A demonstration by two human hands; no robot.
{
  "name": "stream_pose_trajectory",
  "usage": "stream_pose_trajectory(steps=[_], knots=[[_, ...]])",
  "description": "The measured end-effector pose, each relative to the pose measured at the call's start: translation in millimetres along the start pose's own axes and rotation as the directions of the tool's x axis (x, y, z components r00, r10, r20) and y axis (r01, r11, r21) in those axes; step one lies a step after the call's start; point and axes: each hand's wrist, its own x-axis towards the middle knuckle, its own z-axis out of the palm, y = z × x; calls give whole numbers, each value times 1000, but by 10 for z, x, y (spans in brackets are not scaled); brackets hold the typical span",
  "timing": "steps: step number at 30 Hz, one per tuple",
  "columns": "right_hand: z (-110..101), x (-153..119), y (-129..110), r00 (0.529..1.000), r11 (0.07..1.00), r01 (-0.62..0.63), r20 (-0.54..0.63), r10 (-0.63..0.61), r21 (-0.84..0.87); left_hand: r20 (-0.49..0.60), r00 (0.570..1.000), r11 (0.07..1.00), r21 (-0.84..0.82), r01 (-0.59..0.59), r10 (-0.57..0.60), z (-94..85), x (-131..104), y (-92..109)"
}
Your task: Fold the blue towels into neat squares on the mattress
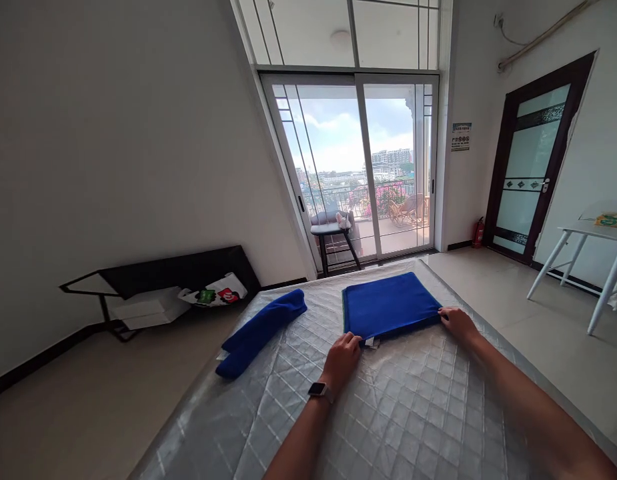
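A blue piece of fabric (391,303), folded to a rough rectangle with a white tag at its near edge, lies flat on a plastic-wrapped mattress (408,407). My left hand (344,347), below a wrist with a smartwatch (318,389), is closed on its near left corner beside the tag. At the near right corner, my right hand (457,323) pinches the same fabric. To the left, a second blue cloth piece (263,330) lies bunched lengthwise, its near end split into two parts. Whether the fabric is a garment I cannot tell.
A black stool (331,230) stands beyond the mattress by the sliding glass door (358,167). On the left, a dark low piece of furniture (178,267) holds a white box (151,308) and a printed bag (215,293). A white table (595,230) stands at right.
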Motion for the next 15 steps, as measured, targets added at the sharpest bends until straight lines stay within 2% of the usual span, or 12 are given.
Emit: stream_pose_trajectory(steps=[4, 6, 7, 10, 12, 15], knots=[[27, -20, 21, 996, 991, -89, 19, 87, 100, 75, 992, 985, -134, 110, -100, -88, 18, 66], [14, 34, 28, 982, 967, -190, 40, 185, 172, 128, 965, 955, -162, 247, -228, -164, 77, 66], [7, 74, 31, 970, 950, -242, 47, 237, 198, 149, 933, 923, -158, 350, -328, -199, 116, 54], [14, 208, 42, 934, 903, -353, 40, 355, 243, 172, 789, 782, -123, 611, -590, -254, 239, -12], [47, 280, 44, 910, 867, -405, 41, 412, 289, 200, 732, 725, -123, 678, -651, -239, 307, -58], [114, 336, 47, 883, 806, -451, 58, 466, 383, 274, 684, 669, -160, 726, -676, -173, 379, -101]])
